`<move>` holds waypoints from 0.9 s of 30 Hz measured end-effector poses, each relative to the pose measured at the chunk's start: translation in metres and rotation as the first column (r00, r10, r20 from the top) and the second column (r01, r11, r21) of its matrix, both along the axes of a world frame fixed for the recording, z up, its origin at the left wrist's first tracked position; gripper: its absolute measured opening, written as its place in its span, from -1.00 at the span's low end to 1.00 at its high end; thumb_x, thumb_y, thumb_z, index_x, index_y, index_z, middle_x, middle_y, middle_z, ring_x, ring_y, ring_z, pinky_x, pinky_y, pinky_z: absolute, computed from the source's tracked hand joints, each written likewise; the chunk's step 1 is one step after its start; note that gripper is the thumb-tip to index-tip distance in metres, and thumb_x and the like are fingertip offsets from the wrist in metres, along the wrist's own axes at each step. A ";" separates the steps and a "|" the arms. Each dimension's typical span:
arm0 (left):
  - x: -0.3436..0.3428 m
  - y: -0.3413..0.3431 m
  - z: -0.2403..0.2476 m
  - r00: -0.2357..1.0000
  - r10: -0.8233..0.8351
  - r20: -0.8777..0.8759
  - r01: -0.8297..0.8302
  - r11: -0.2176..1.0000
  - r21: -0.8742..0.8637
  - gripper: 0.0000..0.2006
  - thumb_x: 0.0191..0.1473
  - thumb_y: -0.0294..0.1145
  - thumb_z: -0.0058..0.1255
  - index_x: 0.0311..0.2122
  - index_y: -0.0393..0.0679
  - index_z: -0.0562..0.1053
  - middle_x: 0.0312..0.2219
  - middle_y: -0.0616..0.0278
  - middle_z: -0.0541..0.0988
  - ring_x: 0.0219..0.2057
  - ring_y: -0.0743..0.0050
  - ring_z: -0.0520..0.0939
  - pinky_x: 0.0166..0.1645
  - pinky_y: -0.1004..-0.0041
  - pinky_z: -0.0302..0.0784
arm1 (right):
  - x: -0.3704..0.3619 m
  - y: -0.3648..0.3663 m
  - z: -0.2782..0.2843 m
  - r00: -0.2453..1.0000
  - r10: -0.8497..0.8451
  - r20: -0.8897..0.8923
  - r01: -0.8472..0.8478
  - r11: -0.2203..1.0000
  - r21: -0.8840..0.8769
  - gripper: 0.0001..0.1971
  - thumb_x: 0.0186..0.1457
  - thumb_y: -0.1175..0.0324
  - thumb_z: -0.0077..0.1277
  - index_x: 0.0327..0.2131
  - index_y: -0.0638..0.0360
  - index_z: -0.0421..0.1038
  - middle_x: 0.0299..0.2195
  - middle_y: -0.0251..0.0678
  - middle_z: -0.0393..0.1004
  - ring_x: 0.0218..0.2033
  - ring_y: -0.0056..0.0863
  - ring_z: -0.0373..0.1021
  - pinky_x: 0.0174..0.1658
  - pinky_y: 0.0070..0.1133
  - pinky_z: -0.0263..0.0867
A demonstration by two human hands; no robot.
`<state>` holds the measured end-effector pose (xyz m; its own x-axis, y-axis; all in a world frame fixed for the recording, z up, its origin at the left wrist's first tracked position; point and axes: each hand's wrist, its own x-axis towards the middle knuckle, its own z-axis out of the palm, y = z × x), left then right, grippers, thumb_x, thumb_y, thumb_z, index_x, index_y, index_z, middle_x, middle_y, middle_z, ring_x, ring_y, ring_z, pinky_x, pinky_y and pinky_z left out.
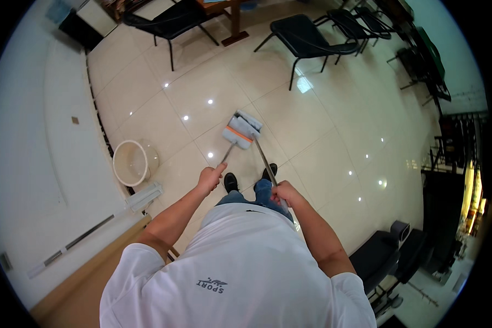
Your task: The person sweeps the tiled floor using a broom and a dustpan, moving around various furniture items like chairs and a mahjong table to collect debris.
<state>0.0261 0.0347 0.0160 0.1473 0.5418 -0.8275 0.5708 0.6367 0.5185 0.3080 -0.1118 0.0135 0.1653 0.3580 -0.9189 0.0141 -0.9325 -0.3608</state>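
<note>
On the tiled floor ahead of my shoes sits a grey-white dustpan [235, 138] with an orange stripe. My left hand [210, 179] is closed round its thin upright handle. A broom [265, 160] with a long metal pole slants down from my right hand [285, 194], which grips it near the upper end. The broom's lower end meets the dustpan; I cannot tell how far its head lies inside. Whether any dirt is in the pan is too small to make out.
To the left, a cream bucket [132, 163] stands by the white wall [33, 142]. Black chairs [306, 37] stand ahead, one beside a wooden table leg [235, 22]. Black padded seats [374, 257] are at the lower right. The glossy floor tiles [333, 158] reflect lights.
</note>
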 end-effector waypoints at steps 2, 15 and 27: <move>0.019 0.005 -0.002 0.996 -0.089 -0.009 0.089 0.995 0.047 -0.31 -0.06 0.31 -0.01 -0.54 -0.35 0.46 -0.78 0.22 0.37 -0.80 0.45 0.38 -0.71 0.42 0.24 | 0.019 -0.004 0.003 1.000 -0.002 0.017 0.002 1.000 0.018 -0.82 -0.12 0.43 0.00 -0.54 0.44 0.42 -0.65 -0.08 0.48 -0.69 -0.36 0.45 -0.63 -0.43 0.35; 0.252 -0.008 0.044 0.904 -0.425 -0.040 0.426 0.903 0.056 -0.24 -0.10 0.42 0.05 -0.52 -0.34 0.41 -0.81 0.35 0.26 -0.84 0.57 0.23 -0.75 0.49 0.05 | 0.150 -0.111 -0.009 0.897 -0.400 0.188 0.377 0.914 0.146 -0.73 -0.08 0.37 -0.06 -0.71 0.35 0.42 -0.71 -0.08 0.47 -0.71 -0.25 0.44 -0.56 -0.37 0.36; 0.577 -0.040 0.058 0.607 -0.794 -0.002 0.784 0.599 0.162 -0.68 -0.07 -0.20 0.19 -0.56 -0.25 0.42 -0.79 0.35 0.29 -0.83 0.59 0.22 -0.75 0.47 0.05 | 0.372 -0.193 0.028 0.625 -0.774 0.104 0.758 0.633 0.159 -0.85 -0.09 0.49 -0.05 -0.60 0.42 0.37 -0.75 -0.13 0.39 -0.76 -0.33 0.35 -0.72 -0.34 0.16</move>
<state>0.6028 -0.0049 0.0737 0.6199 0.2901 -0.7291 0.7798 -0.1236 0.6138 0.6802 -0.3049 0.0417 0.5482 0.1175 -0.8281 -0.6297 -0.5936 -0.5011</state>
